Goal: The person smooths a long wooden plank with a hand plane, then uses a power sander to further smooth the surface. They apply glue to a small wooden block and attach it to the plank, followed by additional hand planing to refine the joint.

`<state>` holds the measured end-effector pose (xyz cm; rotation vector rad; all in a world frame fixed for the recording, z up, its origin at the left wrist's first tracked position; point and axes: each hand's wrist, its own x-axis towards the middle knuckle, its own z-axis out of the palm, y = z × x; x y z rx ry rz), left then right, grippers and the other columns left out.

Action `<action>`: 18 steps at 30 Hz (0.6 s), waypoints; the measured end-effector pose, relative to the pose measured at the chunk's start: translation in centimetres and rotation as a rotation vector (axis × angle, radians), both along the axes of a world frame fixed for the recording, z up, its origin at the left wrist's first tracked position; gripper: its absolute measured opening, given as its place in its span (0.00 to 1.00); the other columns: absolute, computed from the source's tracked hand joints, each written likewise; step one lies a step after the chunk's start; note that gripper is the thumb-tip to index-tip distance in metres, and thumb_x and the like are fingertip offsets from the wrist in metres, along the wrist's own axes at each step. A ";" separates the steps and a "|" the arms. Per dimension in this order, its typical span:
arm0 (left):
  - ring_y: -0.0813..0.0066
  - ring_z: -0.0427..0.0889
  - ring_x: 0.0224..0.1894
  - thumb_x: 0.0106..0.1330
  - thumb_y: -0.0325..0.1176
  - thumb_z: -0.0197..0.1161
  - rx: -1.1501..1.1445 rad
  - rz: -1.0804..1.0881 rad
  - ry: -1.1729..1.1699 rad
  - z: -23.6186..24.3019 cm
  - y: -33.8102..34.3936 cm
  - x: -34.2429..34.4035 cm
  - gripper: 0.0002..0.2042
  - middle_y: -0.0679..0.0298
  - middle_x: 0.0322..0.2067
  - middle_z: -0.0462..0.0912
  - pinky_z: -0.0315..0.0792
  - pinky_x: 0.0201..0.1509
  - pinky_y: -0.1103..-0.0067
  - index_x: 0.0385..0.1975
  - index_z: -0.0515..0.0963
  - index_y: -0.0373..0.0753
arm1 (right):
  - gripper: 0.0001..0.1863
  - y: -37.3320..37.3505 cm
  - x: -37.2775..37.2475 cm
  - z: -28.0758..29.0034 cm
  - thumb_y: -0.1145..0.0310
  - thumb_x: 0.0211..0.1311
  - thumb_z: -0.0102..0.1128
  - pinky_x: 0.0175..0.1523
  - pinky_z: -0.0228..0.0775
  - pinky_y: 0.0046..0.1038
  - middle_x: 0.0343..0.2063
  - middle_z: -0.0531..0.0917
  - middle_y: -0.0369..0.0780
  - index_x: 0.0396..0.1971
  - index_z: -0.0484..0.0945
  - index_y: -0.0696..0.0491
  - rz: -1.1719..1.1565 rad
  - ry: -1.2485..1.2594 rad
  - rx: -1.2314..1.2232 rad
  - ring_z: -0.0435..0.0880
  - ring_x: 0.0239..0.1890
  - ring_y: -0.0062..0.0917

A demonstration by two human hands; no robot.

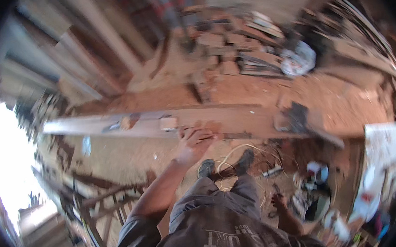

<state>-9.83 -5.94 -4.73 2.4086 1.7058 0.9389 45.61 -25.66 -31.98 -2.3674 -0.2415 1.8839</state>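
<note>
Wooden block point(169, 123) is sitting at ten o'clock from left hand point(196, 145), one sweep risking a tumble! Left or right hand point(278, 202) gripping? Can't tell.

We are seeing mostly free board point(257, 122) between our left hand point(194, 145) and a dark thing point(297, 117); leftward, a block point(169, 123) is obstructing.

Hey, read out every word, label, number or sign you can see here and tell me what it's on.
Dark shirt: pale lettering on the front; I won't copy the wording.
White bag: too blurred to tell any print.
White sheet or board at right: nothing readable.
Long wooden plank by the left hand: no text visible.
</note>
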 end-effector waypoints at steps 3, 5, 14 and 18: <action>0.72 0.83 0.57 0.60 0.32 0.75 0.080 -0.043 0.084 -0.8 1.2 0.7 0.12 0.74 0.48 0.88 0.62 0.68 0.57 0.43 0.91 0.56 | 0.20 -6.9 -0.9 1.3 0.55 0.78 0.61 0.38 0.76 0.32 0.40 0.87 0.38 0.59 0.79 0.52 -0.072 -0.085 0.228 0.87 0.35 0.27; 0.70 0.84 0.55 0.62 0.31 0.75 0.115 -0.089 0.103 -1.2 1.2 -0.1 0.10 0.72 0.47 0.88 0.62 0.69 0.56 0.41 0.92 0.55 | 0.20 -7.3 -4.9 2.5 0.57 0.77 0.61 0.42 0.80 0.32 0.45 0.90 0.39 0.60 0.83 0.54 -0.204 -0.103 0.259 0.88 0.37 0.28; 0.57 0.81 0.52 0.70 0.35 0.71 0.176 -0.237 0.147 -1.2 0.9 -0.1 0.17 0.56 0.51 0.85 0.66 0.66 0.57 0.58 0.85 0.42 | 0.22 -23.4 -17.2 3.3 0.52 0.72 0.67 0.44 0.81 0.35 0.42 0.91 0.42 0.51 0.88 0.56 -0.112 -0.346 0.320 0.90 0.39 0.28; 0.51 0.79 0.54 0.74 0.34 0.67 0.050 -0.335 -0.032 0.6 -1.8 1.7 0.19 0.52 0.54 0.83 0.67 0.66 0.55 0.62 0.83 0.38 | 0.20 -28.5 -17.5 1.4 0.52 0.69 0.70 0.41 0.81 0.37 0.37 0.91 0.41 0.45 0.90 0.55 -0.610 -0.332 0.262 0.90 0.36 0.28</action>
